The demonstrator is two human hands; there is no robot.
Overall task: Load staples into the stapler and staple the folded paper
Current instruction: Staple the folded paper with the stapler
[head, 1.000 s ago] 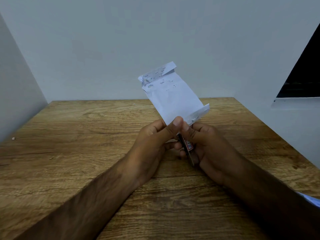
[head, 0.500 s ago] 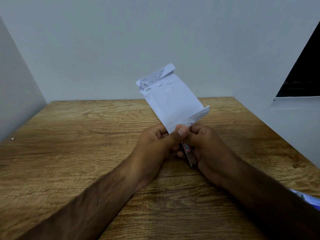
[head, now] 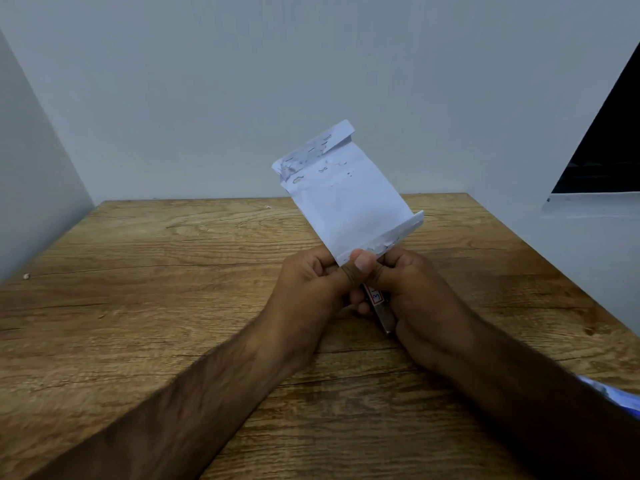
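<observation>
A white folded paper (head: 346,199) stands tilted up above the wooden table (head: 156,289), with folded strips along its far and near edges and several staple marks on them. My left hand (head: 311,289) pinches the paper's near edge with the thumb on top. My right hand (head: 419,306) grips a small metal stapler (head: 379,306) with a red and white label, held just under that near edge. Fingers hide the stapler's front end, where it meets the paper.
Grey walls close in the table at the back, left and right. A dark opening (head: 609,143) shows at the upper right. A tiny white speck (head: 26,276) lies near the left edge. A blue and white object (head: 613,396) peeks out at the right, behind my forearm.
The paper and both hands shifted slightly; my left thumb slid down along the paper's near edge, closer to the stapler.
</observation>
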